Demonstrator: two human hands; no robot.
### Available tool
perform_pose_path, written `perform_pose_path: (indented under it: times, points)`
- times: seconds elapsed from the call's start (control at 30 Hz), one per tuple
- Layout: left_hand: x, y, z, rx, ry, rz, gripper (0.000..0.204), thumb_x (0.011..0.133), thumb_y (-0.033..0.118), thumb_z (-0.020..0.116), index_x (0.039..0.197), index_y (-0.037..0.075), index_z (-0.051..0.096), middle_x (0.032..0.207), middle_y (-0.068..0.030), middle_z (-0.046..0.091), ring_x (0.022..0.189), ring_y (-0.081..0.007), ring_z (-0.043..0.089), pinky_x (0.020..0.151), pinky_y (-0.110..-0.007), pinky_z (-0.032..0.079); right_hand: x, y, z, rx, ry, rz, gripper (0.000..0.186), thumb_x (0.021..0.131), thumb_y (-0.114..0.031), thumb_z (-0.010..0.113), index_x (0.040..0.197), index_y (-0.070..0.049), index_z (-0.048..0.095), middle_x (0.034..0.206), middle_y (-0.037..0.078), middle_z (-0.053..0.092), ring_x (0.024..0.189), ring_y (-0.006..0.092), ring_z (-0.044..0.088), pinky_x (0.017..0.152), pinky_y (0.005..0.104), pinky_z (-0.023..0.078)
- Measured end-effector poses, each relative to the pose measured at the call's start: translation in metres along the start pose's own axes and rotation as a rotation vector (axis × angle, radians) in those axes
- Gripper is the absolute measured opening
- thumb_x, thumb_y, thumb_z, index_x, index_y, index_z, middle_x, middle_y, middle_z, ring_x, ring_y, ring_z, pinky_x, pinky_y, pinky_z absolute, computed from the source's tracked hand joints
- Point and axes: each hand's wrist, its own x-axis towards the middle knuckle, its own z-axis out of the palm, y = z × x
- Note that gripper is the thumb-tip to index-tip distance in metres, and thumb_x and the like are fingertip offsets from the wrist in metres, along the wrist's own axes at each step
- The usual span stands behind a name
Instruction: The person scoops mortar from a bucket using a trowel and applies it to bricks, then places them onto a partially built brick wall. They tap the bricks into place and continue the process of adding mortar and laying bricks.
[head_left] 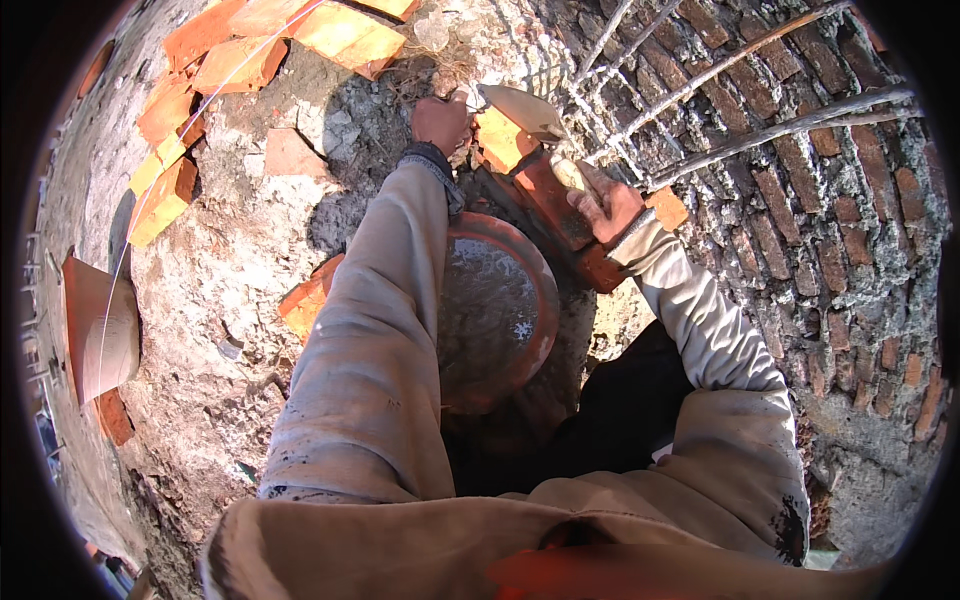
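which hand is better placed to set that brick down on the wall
Right, most likely. The right hand already grips the red brick beside the brick wall. The left hand is busy with the trowel further up, apart from the brick.

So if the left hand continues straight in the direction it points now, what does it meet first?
Probably the orange brick piece right beside the left hand, under the trowel blade; depth is hard to judge from above.
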Motion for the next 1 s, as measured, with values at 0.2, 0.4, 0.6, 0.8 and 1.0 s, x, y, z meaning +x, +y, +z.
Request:
perform_pose_path:
  times: [0.2, 0.4, 0.6, 0.8, 1.0]
  points:
    - [0.032, 0.043, -0.001, -0.956, 0.105, -0.116, 0.041, 0.09, 0.03, 0.059, 0.099, -0.01, 0.062, 0.092, -0.0205, 0.07, 0.083, -0.0315, 0.069, 0.067, -0.047, 0.053, 0.006, -0.002, -0.002, 0.115, 0.131, -0.077, 0.054, 0.091, -0.034, 0.06, 0.134, -0.002, 0.052, 0.097, 0.029, 0.066, 0.098, 0.0443, 0.064, 0.087, 0.0433, 0.05]
    - [0.018, -0.003, -0.017, -0.018, -0.059, 0.048, 0.059, 0.079, 0.051, 0.072, 0.094, -0.006, 0.067, 0.09, -0.0205, 0.07, 0.084, -0.0259, 0.07, 0.075, -0.044, 0.054, 0.003, -0.007, -0.003, -0.015, 0.093, -0.029, 0.055, 0.087, -0.035, 0.063, 0.129, -0.002, 0.055, 0.097, 0.028, 0.067, 0.099, 0.0442, 0.064, 0.089, 0.046, 0.049]
    - [-0.009, -0.023, 0.011, 0.273, -0.083, 0.255, 0.051, 0.075, 0.039, 0.076, 0.095, -0.007, 0.068, 0.097, -0.0249, 0.069, 0.094, -0.0356, 0.067, 0.084, -0.042, 0.051, 0.009, -0.003, -0.006, -0.037, 0.089, -0.013, 0.052, 0.086, -0.037, 0.063, 0.123, -0.002, 0.058, 0.093, 0.028, 0.067, 0.093, 0.0457, 0.064, 0.086, 0.0478, 0.05]
    - [0.028, -0.065, 0.025, -0.104, -0.161, 0.057, 0.036, 0.078, 0.02, 0.072, 0.098, -0.01, 0.064, 0.103, -0.0249, 0.068, 0.102, -0.0361, 0.065, 0.085, -0.041, 0.051, 0.007, -0.014, -0.002, -0.04, 0.045, -0.035, 0.052, 0.087, -0.039, 0.061, 0.123, -0.002, 0.059, 0.086, 0.029, 0.066, 0.09, 0.0472, 0.063, 0.084, 0.0485, 0.049]
    - [0.033, -0.068, 0.04, -0.182, -0.271, 0.159, 0.019, 0.083, 0.009, 0.067, 0.096, -0.006, 0.068, 0.085, -0.0088, 0.07, 0.069, -0.015, 0.059, 0.058, -0.033, 0.045, 0.007, -0.011, -0.001, -0.082, 0.017, 0.02, 0.052, 0.09, -0.042, 0.058, 0.122, -0.002, 0.06, 0.084, 0.029, 0.065, 0.088, 0.0482, 0.063, 0.082, 0.0501, 0.049]
